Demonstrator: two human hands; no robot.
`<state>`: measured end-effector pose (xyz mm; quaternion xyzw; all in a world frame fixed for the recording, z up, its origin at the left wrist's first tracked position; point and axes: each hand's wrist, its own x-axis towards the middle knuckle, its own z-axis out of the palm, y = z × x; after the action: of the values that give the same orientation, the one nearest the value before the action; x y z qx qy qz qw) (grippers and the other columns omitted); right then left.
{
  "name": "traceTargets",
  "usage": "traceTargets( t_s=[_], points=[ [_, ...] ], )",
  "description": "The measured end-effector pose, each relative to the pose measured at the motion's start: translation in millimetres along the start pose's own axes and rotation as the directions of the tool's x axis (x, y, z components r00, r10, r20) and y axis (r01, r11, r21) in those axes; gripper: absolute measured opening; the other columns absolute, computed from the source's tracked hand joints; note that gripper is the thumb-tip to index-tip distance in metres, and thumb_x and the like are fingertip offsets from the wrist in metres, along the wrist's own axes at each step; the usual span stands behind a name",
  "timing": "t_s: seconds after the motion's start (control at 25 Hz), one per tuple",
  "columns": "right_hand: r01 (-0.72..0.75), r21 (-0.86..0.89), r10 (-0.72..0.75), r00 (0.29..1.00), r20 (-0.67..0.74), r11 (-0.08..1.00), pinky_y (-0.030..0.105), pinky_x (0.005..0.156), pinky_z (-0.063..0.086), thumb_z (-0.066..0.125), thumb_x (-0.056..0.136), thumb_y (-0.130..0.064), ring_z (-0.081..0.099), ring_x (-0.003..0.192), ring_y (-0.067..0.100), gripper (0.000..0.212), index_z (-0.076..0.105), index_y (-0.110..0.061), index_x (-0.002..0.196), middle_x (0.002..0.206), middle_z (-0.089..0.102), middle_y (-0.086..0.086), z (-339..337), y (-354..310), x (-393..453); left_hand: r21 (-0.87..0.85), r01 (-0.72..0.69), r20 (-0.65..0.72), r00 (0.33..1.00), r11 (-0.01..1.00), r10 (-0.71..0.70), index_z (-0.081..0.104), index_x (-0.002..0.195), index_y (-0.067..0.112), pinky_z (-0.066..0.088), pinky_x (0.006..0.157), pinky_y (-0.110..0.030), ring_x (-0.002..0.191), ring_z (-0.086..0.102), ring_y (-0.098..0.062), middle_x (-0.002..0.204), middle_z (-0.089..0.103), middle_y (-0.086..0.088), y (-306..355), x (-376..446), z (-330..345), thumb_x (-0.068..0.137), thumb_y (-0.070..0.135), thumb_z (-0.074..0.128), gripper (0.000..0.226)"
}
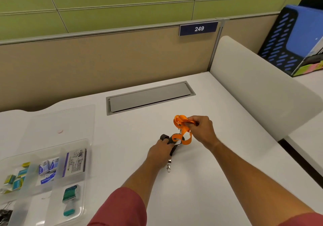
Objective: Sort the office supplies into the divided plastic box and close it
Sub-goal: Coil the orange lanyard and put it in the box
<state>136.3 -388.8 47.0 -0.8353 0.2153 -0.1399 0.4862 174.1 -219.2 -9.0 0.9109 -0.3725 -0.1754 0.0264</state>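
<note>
At mid-desk my right hand (202, 129) pinches a bunched orange lanyard (182, 129), lifted a little off the desk. My left hand (158, 153) grips a dark grey lanyard (165, 137) whose metal clip (168, 167) dangles below the fist. The two lanyards touch between my hands. The divided clear plastic box (88, 156) lies open at the lower left, its lid (61, 121) folded back flat. In its compartments sit small staple boxes (16, 180), blue-and-white packets (48, 169), a card pack (75, 162), a green-handled tool (70, 197) and black binder clips (5, 215).
A grey cable hatch (150, 96) is set into the white desk (218, 182) behind my hands. A beige partition (104, 60) with a "249" sign (199, 28) closes the back. A white divider (258, 86) stands on the right, with a blue-and-black file holder (293, 39) beyond it.
</note>
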Motion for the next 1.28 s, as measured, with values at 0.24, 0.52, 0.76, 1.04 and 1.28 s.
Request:
traceTargets(
  t_s=[0.24,0.52,0.76,1.04,1.28],
  points=[
    [-0.013,-0.026,0.013,0.999,0.030,1.000,0.022,0.071,0.054,0.067,0.087,-0.021,0.066,0.081,0.018,0.021,0.072,-0.008,0.102,0.090,0.071,0.005,17,-7,-2,-0.126,0.130,0.028,0.991,0.983,-0.127,0.060,0.121,0.015,0.050,0.091,-0.030,0.102,0.057,-0.024,0.114,0.061,-0.009,3,-12,8,0.088,0.020,0.067,0.034],
    [0.064,-0.062,-0.060,0.996,0.060,0.996,0.027,0.075,0.054,0.067,0.087,-0.018,0.064,0.079,0.017,0.019,0.073,-0.006,0.101,0.091,0.072,0.007,36,-31,-9,-0.251,0.217,-0.088,0.965,0.943,-0.246,0.063,0.117,0.016,0.051,0.084,-0.030,0.098,0.061,-0.024,0.111,0.066,-0.008,-24,-44,-6,0.090,0.019,0.063,0.027],
    [0.089,-0.089,-0.083,0.994,0.064,0.992,0.037,0.085,0.054,0.066,0.088,-0.017,0.066,0.087,0.024,0.023,0.071,-0.005,0.107,0.101,0.072,0.013,67,-60,-19,-0.283,0.279,-0.322,0.873,0.918,-0.365,0.064,0.108,0.020,0.055,0.077,-0.036,0.089,0.062,-0.024,0.101,0.070,-0.004,-54,-86,-39,0.090,0.018,0.057,0.019],
    [0.165,-0.084,-0.155,0.981,0.115,0.983,0.031,0.083,0.050,0.062,0.090,-0.013,0.064,0.089,0.023,0.024,0.069,-0.002,0.110,0.105,0.071,0.015,113,-111,-53,-0.348,0.311,-0.427,0.787,0.884,-0.445,0.063,0.111,0.020,0.050,0.074,-0.032,0.087,0.064,-0.023,0.101,0.072,-0.003,-97,-146,-55,0.092,0.025,0.060,0.020],
    [0.211,-0.077,-0.202,0.973,0.115,0.974,0.029,0.077,0.049,0.064,0.089,-0.014,0.059,0.080,0.018,0.023,0.071,-0.003,0.108,0.100,0.072,0.015,158,-155,-92,-0.389,0.339,-0.450,0.742,0.857,-0.497,0.064,0.113,0.018,0.051,0.085,-0.033,0.090,0.063,-0.022,0.104,0.071,-0.005,-145,-202,-58,0.092,0.022,0.060,0.022]
  ],
)
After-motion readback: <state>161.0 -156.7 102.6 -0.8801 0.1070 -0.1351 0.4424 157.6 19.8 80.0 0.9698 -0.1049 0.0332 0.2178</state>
